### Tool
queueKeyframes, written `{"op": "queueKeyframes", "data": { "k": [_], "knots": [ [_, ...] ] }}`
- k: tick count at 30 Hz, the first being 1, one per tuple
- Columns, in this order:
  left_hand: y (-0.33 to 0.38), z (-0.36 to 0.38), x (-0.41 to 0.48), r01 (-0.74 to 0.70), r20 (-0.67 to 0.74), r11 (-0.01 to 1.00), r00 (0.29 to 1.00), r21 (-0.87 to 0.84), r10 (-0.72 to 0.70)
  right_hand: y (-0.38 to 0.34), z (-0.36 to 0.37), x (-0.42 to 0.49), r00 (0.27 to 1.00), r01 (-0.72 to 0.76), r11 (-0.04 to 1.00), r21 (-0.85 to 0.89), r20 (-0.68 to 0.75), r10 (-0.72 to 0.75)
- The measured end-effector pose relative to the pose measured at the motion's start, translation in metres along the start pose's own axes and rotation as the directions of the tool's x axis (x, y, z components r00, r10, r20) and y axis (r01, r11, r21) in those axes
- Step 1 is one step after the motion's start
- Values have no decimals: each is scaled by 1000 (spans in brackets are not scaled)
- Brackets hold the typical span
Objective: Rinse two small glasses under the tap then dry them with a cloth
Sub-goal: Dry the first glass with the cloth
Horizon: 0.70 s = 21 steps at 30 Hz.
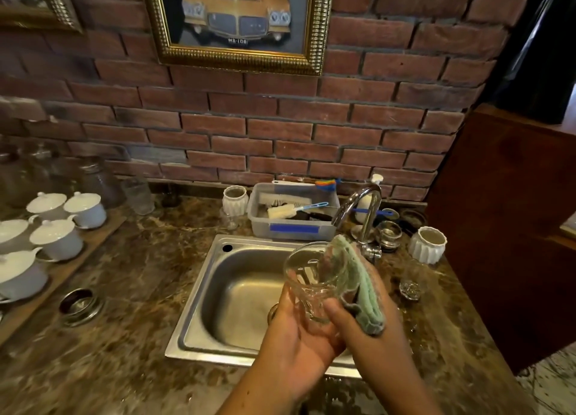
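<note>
Drying step: left hand [296,330] grip wrapped round glass [311,280], right hand [367,327] grip pressing cloth [358,283] inside; next, probably turning to wipe all round.

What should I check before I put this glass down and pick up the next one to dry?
1. Glass held firmly: ok, the left hand cups its base over the sink.
2. Cloth reaching inside: ok, the right hand has it tucked into the mouth.
3. Glass fully dry: cannot tell, any drops are too small to see.
4. Tap off: ok, no stream is visible.
5. Second glass found: cannot tell, a small glass stands on the counter to the right, but whether it is the one is unclear.
6. Spot to set it down: ok, bare counter lies left of the sink.
</note>
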State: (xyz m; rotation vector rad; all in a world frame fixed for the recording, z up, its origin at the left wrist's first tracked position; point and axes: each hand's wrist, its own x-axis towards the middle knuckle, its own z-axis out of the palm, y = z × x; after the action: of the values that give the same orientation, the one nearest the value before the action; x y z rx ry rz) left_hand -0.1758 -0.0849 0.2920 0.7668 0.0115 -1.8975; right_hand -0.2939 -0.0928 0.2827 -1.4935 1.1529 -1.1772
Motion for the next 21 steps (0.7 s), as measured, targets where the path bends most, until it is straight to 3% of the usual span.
{"op": "queueKeyframes", "data": {
  "k": [5,8,10,13,15,18,21],
  "knots": [
    [-1,-12,-1,13,-11,1000,1000,-10,-13,-3,1,-8,992,-112,972,208,-39,122],
    [-4,-22,4,-14,-1,1000,1000,-2,14,-4,0,-6,958,-202,854,480,-85,274],
    [-6,-32,8,-18,-7,1000,1000,25,18,-9,-2,-5,945,-194,752,630,-85,316],
    [-5,-47,11,-5,-14,999,1000,40,5,-20,-9,-3,962,-96,719,688,-121,244],
    [-3,-53,12,-16,-38,997,999,70,19,-25,-11,-4,976,-26,824,567,-162,142],
    [-1,-56,17,-74,-62,991,995,111,81,-28,-8,-5,987,146,987,62,-80,-141],
    [-1,-52,15,-132,-41,984,990,122,138,-17,-1,0,930,366,842,-396,158,-331]
  ]
}}
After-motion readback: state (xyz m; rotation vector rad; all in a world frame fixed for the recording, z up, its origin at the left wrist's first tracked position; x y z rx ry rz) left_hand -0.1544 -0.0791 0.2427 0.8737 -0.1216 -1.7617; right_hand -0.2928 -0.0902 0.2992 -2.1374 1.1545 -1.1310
